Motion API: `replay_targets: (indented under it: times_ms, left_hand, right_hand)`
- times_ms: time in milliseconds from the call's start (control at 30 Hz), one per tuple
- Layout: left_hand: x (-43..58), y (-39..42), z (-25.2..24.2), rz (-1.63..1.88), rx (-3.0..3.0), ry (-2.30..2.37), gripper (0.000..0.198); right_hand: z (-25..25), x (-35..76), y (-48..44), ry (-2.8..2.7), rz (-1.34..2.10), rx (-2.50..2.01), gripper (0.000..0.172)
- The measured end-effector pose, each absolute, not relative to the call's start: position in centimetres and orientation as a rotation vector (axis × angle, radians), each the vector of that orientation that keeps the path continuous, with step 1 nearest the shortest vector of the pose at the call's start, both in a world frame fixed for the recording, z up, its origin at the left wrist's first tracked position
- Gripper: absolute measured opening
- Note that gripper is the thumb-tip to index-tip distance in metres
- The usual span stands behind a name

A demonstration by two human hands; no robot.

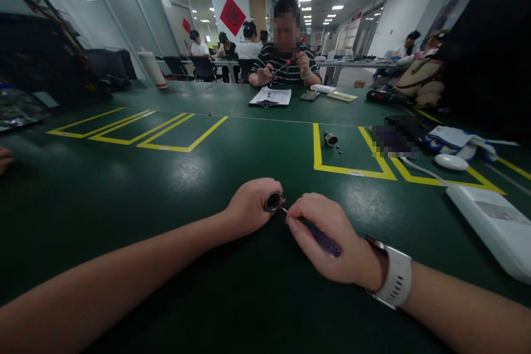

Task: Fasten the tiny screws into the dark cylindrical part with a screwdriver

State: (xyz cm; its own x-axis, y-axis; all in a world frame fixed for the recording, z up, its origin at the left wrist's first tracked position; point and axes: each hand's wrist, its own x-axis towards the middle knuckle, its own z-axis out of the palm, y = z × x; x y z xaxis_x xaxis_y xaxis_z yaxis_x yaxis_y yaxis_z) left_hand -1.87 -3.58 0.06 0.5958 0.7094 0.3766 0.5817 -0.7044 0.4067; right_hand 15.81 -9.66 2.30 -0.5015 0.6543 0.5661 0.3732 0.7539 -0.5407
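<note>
My left hand (252, 207) is closed around a small round metal fitting (272, 202), its hollow dark opening turned up toward me. In my right hand (326, 227) is a screwdriver with a dark purple handle (326, 241); the fingers are pinched near its thin shaft. That shaft points left and reaches the side of the metal fitting, but whether it sits in a screw is too small to tell. A second metal fitting (331, 139) lies tipped on the green table (232, 298), inside a yellow-taped box, with small dark bits (339, 149) beside it.
Across the table a person (286, 61) in a striped shirt handles a red-tipped tool. Before them lie a clipboard (270, 97) and a phone (310, 95). A white device (493, 227) with a cable, a white mouse (451, 162) and gloves (460, 141) are at right. A tall cup (152, 69) stands far left.
</note>
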Motion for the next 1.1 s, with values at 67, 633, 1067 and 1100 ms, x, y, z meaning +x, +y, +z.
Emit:
replay_targets:
  times_ms: [67,633,1067,1100]
  left_hand:
    - [-1.8,-3.7,0.1,0.723,2.651,1.051,0.016]
    - [-2.0,-3.7,0.2,0.714,2.667,0.995,0.008]
    - [-2.0,-3.5,0.1,0.645,2.661,1.126,0.007]
    - [-2.0,-3.6,0.1,0.634,2.690,1.116,0.007]
  right_hand:
    - [2.4,15.9,-9.6,-2.209,0.373,-0.749,0.012]
    - [1.8,15.9,-8.6,-1.611,1.041,-0.935,0.022]
    - [2.2,15.7,-9.4,-1.765,0.841,-0.999,0.020]
    - [2.3,15.7,-9.4,-1.795,0.827,-1.007,0.020]
